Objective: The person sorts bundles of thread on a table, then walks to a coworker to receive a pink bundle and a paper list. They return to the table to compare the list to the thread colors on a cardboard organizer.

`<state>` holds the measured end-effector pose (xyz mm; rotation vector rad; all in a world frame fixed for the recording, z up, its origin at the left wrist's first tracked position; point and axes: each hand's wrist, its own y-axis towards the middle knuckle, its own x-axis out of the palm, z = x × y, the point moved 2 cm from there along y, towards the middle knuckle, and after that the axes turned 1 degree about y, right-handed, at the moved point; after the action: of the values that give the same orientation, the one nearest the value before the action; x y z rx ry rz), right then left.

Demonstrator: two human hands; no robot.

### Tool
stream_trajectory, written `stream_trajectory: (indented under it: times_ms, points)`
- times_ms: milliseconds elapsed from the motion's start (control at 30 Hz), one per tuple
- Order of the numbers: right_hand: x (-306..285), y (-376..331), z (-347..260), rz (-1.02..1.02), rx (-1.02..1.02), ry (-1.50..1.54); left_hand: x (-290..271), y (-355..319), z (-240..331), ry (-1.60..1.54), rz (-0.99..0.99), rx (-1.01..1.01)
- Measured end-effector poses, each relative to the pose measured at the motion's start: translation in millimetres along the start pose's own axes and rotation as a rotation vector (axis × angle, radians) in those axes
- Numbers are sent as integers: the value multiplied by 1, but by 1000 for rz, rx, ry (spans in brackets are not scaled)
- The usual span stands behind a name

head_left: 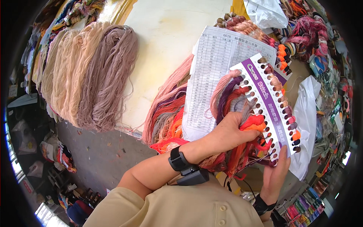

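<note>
A white thread card (269, 102) with a purple stripe and punched holes along both long edges lies tilted at the right. Knotted embroidery floss in pink, purple, red, grey and orange hangs from its left holes. Short looped tufts fill the right holes. My left hand (228, 132) is closed on the coral-red floss (252, 121) at the card's left edge, its thumb and finger pinching the strands. My right hand (277, 168) grips the card's lower end, one digit on its face and the others hidden behind it. A printed list sheet (211, 75) lies partly under the card.
Beige and mauve thread hanks (89, 72) drape over the table's left. A pale board (162, 41) spans the middle. Cut pink, purple and red floss (170, 106) spreads left of the sheet. Another filled card's tufts (249, 28) show behind it. White plastic bags (304, 125) lie right.
</note>
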<state>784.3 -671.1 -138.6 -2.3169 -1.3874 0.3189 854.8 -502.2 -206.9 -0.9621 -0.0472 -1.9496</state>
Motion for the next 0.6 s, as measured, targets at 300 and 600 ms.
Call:
stream_trajectory:
  times_ms: [300,600]
  points:
    - [2,3,2,-73,-33,76,2,-7,3,-21,-171,-187]
    - [-4,4,7,-11,-25,18,9,-10,0,20,-16,-109]
